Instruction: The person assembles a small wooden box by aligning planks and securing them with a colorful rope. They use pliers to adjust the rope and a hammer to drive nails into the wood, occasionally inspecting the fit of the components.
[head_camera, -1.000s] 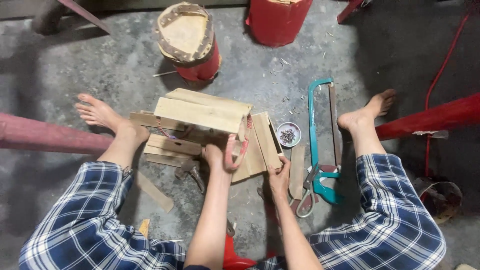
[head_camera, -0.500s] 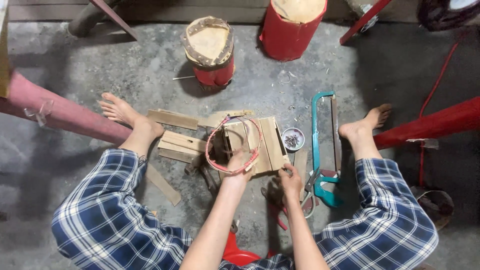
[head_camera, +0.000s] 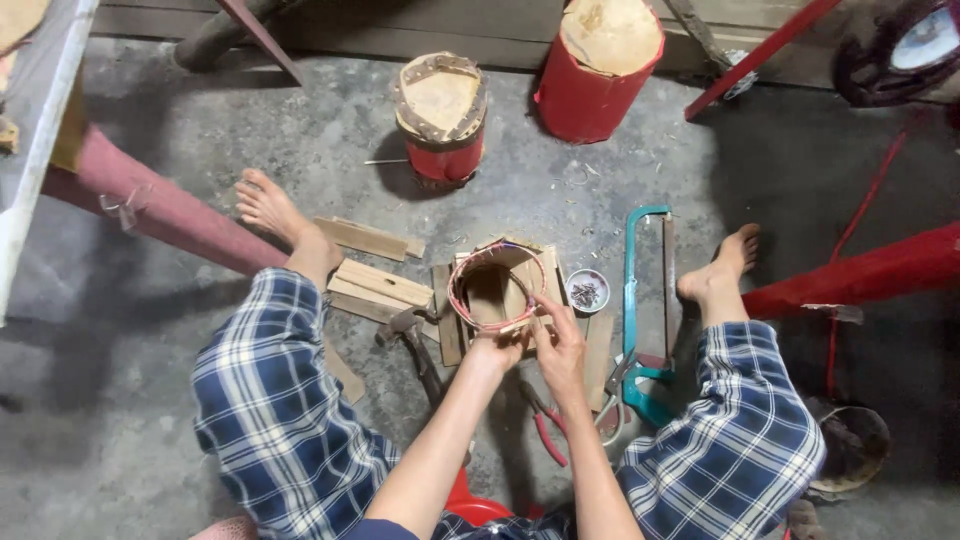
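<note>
A small open wooden drum shell (head_camera: 497, 285) with a red wire ring around its rim stands on flat wooden boards on the concrete floor between my bare feet. My left hand (head_camera: 492, 350) grips its near rim. My right hand (head_camera: 560, 345) touches the rim on the right, fingers pinched at the wire. A hammer (head_camera: 415, 345) lies just left of my left forearm. Red-handled pliers (head_camera: 545, 430) lie under my right forearm.
A teal hacksaw (head_camera: 640, 310) lies to the right beside a small dish of nails (head_camera: 586, 291). Loose wooden slats (head_camera: 370, 265) lie left. Two red drum bodies (head_camera: 440, 115) (head_camera: 600, 65) stand farther off. Red metal legs (head_camera: 860, 275) slant at right, a maroon bar (head_camera: 150, 205) at left.
The large wooden board I held up is gone from my hands. Both hands have come onto the round shell's rim, and the view has shifted right and down.
</note>
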